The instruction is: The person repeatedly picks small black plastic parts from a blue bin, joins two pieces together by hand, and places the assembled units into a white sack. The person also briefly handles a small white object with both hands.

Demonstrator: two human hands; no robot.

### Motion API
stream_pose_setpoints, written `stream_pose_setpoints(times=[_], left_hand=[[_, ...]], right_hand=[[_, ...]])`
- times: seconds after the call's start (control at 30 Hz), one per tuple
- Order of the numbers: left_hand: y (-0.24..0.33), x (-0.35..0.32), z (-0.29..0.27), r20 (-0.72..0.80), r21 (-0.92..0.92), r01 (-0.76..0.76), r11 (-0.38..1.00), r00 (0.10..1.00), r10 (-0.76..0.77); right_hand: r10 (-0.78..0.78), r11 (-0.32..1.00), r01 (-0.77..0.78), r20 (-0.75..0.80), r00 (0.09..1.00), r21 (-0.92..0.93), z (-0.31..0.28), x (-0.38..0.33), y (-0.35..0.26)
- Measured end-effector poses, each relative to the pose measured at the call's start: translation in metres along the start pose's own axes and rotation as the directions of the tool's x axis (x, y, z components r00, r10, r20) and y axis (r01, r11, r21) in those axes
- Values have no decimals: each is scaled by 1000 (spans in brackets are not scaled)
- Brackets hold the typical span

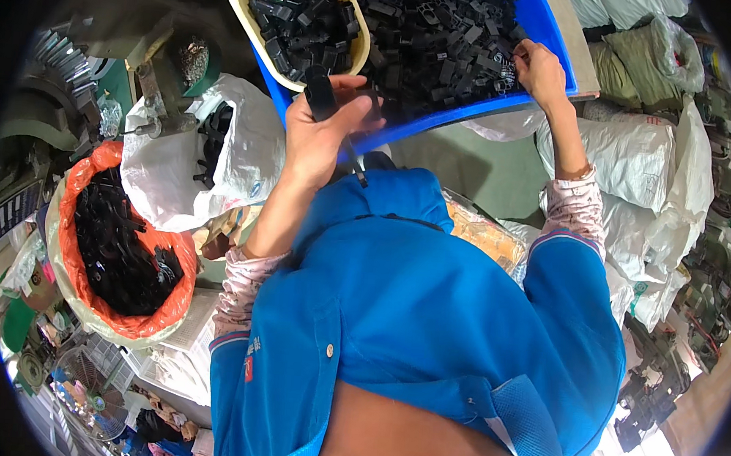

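My left hand point(325, 132) is closed around a black-handled tool point(320, 93), whose thin metal shaft points down toward my lap. A black plastic part point(374, 110) also sits at that hand's fingertips, slightly blurred. Over the right end of a blue tray point(424, 124), my right hand point(541, 73) has its fingers bent together among the parts; what they hold, if anything, is hidden. Black plastic pieces point(433, 46) fill much of the tray. Small shiny metal pieces point(503, 72) lie beside my right fingers.
A cream tub point(363, 46) of black parts stands at the tray's left. On the left are a white sack point(252, 156) and an orange-lined bag point(172, 299) holding black pieces. White sacks point(642, 158) crowd the right side. Machinery point(42, 121) stands at the far left.
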State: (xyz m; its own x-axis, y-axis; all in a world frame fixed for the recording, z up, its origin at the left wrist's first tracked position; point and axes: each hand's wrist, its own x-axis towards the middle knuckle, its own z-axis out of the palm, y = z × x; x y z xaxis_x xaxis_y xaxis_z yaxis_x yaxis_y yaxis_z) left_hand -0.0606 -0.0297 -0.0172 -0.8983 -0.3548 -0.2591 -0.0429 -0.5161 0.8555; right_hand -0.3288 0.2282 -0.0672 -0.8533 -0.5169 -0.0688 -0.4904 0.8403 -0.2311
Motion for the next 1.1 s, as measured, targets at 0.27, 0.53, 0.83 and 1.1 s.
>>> stream_pose_setpoints(times=[0.27,0.53,0.83,1.1], left_hand=[[5,-1,-5,-73,117,-33,993,996,42],[18,-10,-11,-115,219,-123,968,982,150],[33,-32,-26,-209,369,-149,917,949,238],[34,-52,-41,-325,407,-201,891,880,347]], right_hand=[[-105,994,104,-27,994,-22,-3,3,-1],[-237,522,58,79,968,851,-27,-18,-92],[-627,317,183,61,777,931,-39,-38,-230],[-879,284,796,-186,439,535,-43,-32,-274]])
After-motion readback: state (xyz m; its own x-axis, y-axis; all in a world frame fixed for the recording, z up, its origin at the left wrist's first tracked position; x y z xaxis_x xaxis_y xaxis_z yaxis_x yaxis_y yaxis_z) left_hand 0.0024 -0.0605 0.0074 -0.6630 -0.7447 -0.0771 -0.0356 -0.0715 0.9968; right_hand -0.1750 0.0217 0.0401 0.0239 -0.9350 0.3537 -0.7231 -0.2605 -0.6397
